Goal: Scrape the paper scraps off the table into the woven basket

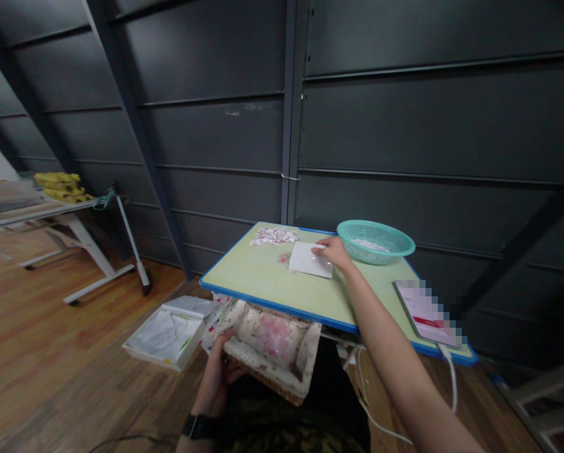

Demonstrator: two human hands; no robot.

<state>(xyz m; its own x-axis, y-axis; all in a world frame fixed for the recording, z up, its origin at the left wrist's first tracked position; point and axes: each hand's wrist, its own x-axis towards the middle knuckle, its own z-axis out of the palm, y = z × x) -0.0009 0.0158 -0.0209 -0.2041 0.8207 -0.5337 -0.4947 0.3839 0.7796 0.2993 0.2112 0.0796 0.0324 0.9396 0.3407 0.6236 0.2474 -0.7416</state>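
Observation:
My left hand point(220, 365) is closed round the left side of a shallow lined basket point(305, 371), tilted against the near edge of the table point(244, 270). Pinkish bits lie on the basket's pale lining. Over the tabletop, my right hand point(333, 251) grips the upper right corner of a white card point(305, 261), thumb on top. A heap of small white and reddish pieces point(275, 236) lies beyond the card to the left. Right of my hand stands a turquoise plastic basin point(399, 247) with white pieces inside. A small pink patch shows at the card's left edge.
A tablet point(425, 311) with a white cable point(453, 377) lies at the table's right side. On the floor to the left sits an open white box point(168, 333). Another table point(31, 211) holds a yellow bundle point(60, 187). A dark panelled wall point(215, 138) rises behind.

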